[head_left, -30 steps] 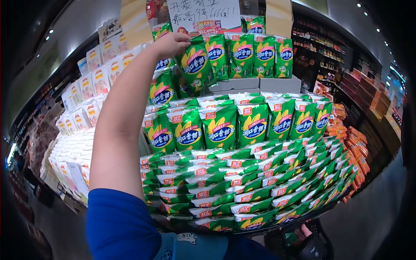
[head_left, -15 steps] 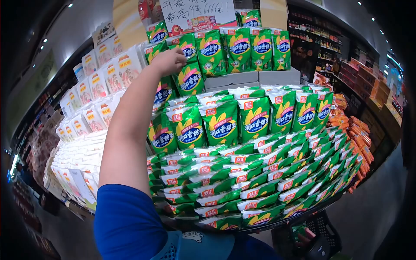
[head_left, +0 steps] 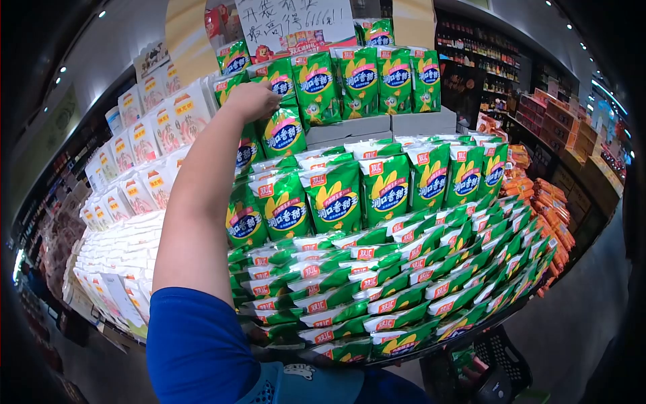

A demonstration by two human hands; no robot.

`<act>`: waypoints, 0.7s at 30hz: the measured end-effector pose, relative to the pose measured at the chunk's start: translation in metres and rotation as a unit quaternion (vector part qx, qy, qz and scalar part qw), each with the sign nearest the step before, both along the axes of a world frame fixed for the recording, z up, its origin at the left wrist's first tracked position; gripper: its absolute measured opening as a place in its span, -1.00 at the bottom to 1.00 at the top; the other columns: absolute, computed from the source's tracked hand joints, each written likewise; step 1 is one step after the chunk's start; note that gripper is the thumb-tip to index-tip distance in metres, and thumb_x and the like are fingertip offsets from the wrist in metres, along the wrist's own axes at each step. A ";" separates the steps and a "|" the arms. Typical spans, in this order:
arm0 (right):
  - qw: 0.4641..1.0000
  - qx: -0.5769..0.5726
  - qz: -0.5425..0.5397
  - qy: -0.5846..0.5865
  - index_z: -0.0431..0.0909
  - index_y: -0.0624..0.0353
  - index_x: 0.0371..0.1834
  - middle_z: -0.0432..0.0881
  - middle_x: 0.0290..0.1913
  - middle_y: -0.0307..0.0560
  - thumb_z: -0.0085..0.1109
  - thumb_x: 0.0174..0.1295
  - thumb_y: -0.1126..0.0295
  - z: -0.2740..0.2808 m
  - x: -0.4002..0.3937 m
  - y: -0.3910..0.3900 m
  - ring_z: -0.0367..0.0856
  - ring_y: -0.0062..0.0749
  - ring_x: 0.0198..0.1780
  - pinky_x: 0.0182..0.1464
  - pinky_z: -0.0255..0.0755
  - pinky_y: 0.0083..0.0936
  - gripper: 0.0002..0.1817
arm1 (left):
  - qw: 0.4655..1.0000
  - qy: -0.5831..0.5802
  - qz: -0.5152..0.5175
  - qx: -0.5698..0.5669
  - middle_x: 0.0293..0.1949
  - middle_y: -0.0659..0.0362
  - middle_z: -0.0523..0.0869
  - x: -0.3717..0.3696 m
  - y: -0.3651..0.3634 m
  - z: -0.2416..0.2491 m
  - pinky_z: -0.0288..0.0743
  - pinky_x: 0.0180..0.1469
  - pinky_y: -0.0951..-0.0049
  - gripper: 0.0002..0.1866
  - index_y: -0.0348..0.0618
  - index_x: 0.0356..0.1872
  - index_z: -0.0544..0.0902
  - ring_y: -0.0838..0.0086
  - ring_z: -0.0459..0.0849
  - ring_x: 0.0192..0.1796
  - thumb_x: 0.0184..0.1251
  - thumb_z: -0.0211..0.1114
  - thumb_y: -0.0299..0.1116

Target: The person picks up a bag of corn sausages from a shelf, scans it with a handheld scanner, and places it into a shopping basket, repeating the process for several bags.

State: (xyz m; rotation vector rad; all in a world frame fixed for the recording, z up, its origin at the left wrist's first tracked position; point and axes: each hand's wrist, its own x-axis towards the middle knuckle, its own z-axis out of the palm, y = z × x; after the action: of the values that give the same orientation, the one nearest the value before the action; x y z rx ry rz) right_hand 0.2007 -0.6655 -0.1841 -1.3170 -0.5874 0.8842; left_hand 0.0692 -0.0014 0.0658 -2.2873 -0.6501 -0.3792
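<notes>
My left hand [head_left: 254,101] reaches out at the upper left, its fingers bent and pressed against a green bag [head_left: 276,77] in the upper row. Just below the hand, another green bag [head_left: 282,132] leans upright. To the right stands a row of similar bags, the nearest a green bag [head_left: 316,87]. Below them is a middle row of upright green packs [head_left: 332,198], above several layers of bags lying flat [head_left: 367,283]. The fingertips are partly hidden against the bag. My right hand is not in view.
White packages [head_left: 161,128] are stacked at the left. A handwritten sign [head_left: 296,23] stands behind the top row. Orange packs [head_left: 548,209] lie at the right. A black basket [head_left: 505,357] is at the bottom right, and shelves [head_left: 478,57] stand behind.
The view has shifted slightly, so the display sits a little further left. My left hand has turned and its fingers now lie lower against the bag in the upper row.
</notes>
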 end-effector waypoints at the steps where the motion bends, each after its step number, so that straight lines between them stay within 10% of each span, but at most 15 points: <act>1: 0.999 -0.016 0.003 -0.030 0.08 0.32 0.39 0.28 0.36 0.09 0.27 0.02 0.49 0.009 -0.004 0.002 0.36 -0.18 0.29 0.27 0.27 -0.33 -0.17 | 1.000 0.001 0.012 0.002 -0.18 0.19 0.61 0.001 -0.001 0.000 0.51 -0.15 0.24 -0.73 0.22 -0.06 0.69 0.27 0.65 -0.14 0.20 0.26 -0.18; 8: 0.980 -0.137 -0.032 -0.143 0.18 0.33 0.36 0.40 0.27 0.09 0.25 0.02 0.55 0.020 -0.014 0.006 0.45 -0.19 0.19 0.19 0.37 -0.33 -0.24 | 0.994 -0.034 0.066 0.076 -0.10 0.17 0.60 0.008 -0.031 -0.013 0.51 -0.09 0.22 -0.64 0.16 0.00 0.61 0.23 0.60 -0.01 0.14 0.31 -0.16; 11: 0.997 -0.008 -0.016 -0.074 0.18 0.33 0.37 0.39 0.28 0.10 0.28 0.00 0.58 0.014 -0.012 -0.004 0.44 -0.18 0.21 0.21 0.36 -0.28 -0.21 | 0.979 -0.098 -0.057 0.172 -0.15 0.14 0.58 0.008 -0.021 -0.028 0.50 -0.11 0.23 -0.65 0.01 -0.08 0.58 0.20 0.57 -0.02 0.07 0.35 -0.24; 16: 0.998 0.031 -0.017 -0.059 0.14 0.33 0.40 0.36 0.30 0.14 0.34 -0.11 0.63 -0.032 0.007 -0.029 0.42 -0.13 0.24 0.24 0.33 -0.24 -0.11 | 0.978 -0.040 -0.176 0.106 -0.27 0.11 0.56 0.009 -0.039 -0.045 0.49 -0.18 0.22 -0.84 -0.11 -0.31 0.54 0.19 0.59 -0.06 0.02 0.20 -0.45; 21: 0.997 -0.006 -0.025 -0.070 0.21 0.33 0.33 0.41 0.23 0.11 0.37 -0.14 0.64 -0.027 0.009 -0.023 0.45 -0.18 0.18 0.19 0.36 -0.28 -0.15 | 0.984 -0.047 0.017 -0.169 -0.23 0.00 0.67 0.021 -0.068 -0.071 0.51 -0.16 0.10 -0.81 -0.12 -0.19 0.59 0.07 0.64 -0.13 0.16 0.11 -0.46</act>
State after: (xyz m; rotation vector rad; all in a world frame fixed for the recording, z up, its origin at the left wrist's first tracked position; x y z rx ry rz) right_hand 0.2099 -0.6885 -0.2111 -1.4060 -0.6564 0.7603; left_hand 0.0901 -0.0694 -0.0047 -2.5876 -0.8547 -0.3858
